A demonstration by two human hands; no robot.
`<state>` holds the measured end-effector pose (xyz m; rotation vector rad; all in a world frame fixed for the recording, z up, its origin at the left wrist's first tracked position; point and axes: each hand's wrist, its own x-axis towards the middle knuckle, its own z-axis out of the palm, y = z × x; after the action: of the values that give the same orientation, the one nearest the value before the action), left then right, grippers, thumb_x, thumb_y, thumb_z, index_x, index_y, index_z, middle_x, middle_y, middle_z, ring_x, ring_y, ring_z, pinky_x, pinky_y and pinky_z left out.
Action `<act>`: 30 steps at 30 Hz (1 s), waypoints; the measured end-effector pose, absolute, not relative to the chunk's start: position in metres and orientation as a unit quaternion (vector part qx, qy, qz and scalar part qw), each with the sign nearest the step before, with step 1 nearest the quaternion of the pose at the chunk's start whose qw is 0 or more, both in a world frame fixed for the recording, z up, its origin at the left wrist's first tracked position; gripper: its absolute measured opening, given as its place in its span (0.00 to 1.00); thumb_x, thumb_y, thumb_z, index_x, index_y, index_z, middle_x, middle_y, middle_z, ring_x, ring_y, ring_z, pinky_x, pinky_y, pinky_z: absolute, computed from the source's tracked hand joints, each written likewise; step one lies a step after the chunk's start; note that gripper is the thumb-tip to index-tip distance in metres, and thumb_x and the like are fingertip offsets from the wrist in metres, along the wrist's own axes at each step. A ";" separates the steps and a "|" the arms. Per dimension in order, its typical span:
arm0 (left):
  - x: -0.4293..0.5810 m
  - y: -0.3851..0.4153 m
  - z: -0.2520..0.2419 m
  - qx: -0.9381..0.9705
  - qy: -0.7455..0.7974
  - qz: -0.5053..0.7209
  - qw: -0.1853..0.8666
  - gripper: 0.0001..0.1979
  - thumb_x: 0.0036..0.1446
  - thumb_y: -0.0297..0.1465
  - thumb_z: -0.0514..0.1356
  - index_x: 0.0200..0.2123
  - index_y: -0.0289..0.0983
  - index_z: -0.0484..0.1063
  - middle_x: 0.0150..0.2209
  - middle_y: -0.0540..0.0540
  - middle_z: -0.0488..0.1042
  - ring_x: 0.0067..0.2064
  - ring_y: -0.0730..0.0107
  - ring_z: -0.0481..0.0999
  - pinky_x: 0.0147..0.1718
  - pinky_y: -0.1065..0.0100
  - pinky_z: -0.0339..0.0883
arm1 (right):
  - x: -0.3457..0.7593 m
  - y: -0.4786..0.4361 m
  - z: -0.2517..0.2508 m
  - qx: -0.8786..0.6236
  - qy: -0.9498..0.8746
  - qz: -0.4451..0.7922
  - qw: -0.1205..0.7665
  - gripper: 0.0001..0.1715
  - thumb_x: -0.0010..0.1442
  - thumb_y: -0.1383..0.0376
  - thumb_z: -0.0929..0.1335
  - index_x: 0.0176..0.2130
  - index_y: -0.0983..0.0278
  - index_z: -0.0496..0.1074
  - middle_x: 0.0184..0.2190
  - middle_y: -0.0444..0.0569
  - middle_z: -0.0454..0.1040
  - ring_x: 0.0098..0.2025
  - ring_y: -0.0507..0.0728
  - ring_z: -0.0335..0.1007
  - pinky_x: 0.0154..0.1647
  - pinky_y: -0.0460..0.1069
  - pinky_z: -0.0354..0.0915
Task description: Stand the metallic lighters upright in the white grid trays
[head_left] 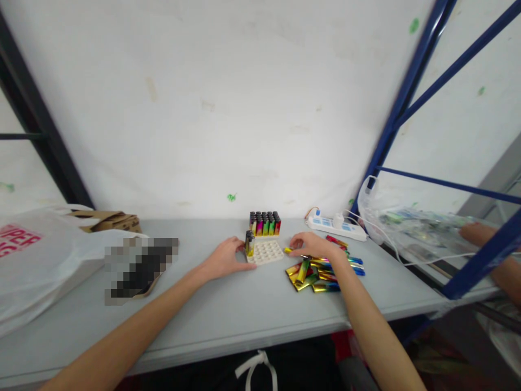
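Note:
A white tray with rows of holes (267, 252) lies on the table, with a few black-topped lighters (250, 247) upright along its left side. My left hand (228, 259) is curved round the tray's left edge, thumb at the front corner and fingers by those lighters. To the right of the tray, my right hand (311, 245) is closed, a small yellow-gold lighter (288, 250) showing at its fingertips. Below this hand lies a loose pile of shiny lighters (303, 274) in gold, red, green and blue. Behind the tray stands a block of upright multicoloured lighters (265, 224).
A white power strip (337, 228) with cables lies at the back right, near a blue metal frame (385, 136). At left are a white plastic bag (52, 260), cardboard (108, 220) and a blurred dark object (142, 269). Another person's arm (480, 239) shows at far right.

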<state>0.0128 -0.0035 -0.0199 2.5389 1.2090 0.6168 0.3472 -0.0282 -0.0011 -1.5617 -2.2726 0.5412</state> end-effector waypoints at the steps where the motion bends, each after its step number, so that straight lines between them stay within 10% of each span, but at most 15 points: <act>1: 0.013 -0.004 -0.020 0.874 0.416 0.212 0.131 0.32 0.45 0.56 0.68 0.41 0.33 0.78 0.41 0.41 0.76 0.42 0.57 0.76 0.44 0.63 0.68 | 0.349 -0.027 -0.003 -0.552 -0.792 0.207 0.158 0.19 0.55 0.59 0.76 0.44 0.68 0.80 0.38 0.52 0.81 0.38 0.58 0.75 0.41 0.49 0.68; 11: 0.012 -0.002 -0.022 0.877 0.406 0.218 0.134 0.33 0.45 0.57 0.67 0.41 0.33 0.78 0.41 0.41 0.76 0.43 0.56 0.76 0.45 0.62 0.69 | 0.330 -0.024 -0.003 -0.472 -0.786 0.195 0.347 0.20 0.69 0.52 0.65 0.48 0.65 0.73 0.43 0.53 0.77 0.36 0.54 0.73 0.40 0.50 0.68; 16: 0.012 -0.001 -0.023 0.879 0.406 0.215 0.130 0.33 0.46 0.56 0.68 0.42 0.33 0.77 0.41 0.40 0.76 0.43 0.56 0.76 0.45 0.62 0.69 | 0.316 -0.024 -0.006 -0.455 -0.750 0.278 0.390 0.26 0.70 0.47 0.62 0.54 0.64 0.68 0.29 0.43 0.72 0.26 0.51 0.65 0.30 0.47 0.64; 23: 0.012 -0.001 -0.023 0.880 0.403 0.219 0.123 0.31 0.46 0.56 0.68 0.41 0.34 0.77 0.41 0.41 0.76 0.43 0.56 0.76 0.44 0.63 0.69 | 0.298 -0.021 -0.004 -0.465 -0.712 0.240 0.468 0.26 0.57 0.44 0.72 0.35 0.65 0.72 0.27 0.44 0.70 0.28 0.52 0.63 0.28 0.47 0.59; 30: 0.011 -0.001 -0.025 0.879 0.401 0.226 0.124 0.32 0.46 0.57 0.67 0.41 0.34 0.78 0.41 0.41 0.77 0.42 0.56 0.76 0.44 0.63 0.69 | 0.285 -0.032 0.003 -0.408 -0.738 0.286 0.455 0.30 0.70 0.41 0.58 0.36 0.63 0.68 0.28 0.45 0.70 0.31 0.53 0.66 0.35 0.48 0.63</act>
<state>0.0112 -0.0012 -0.0252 2.5630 1.1681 0.6589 0.2851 -0.0324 0.0031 -1.0073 -1.8207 0.7044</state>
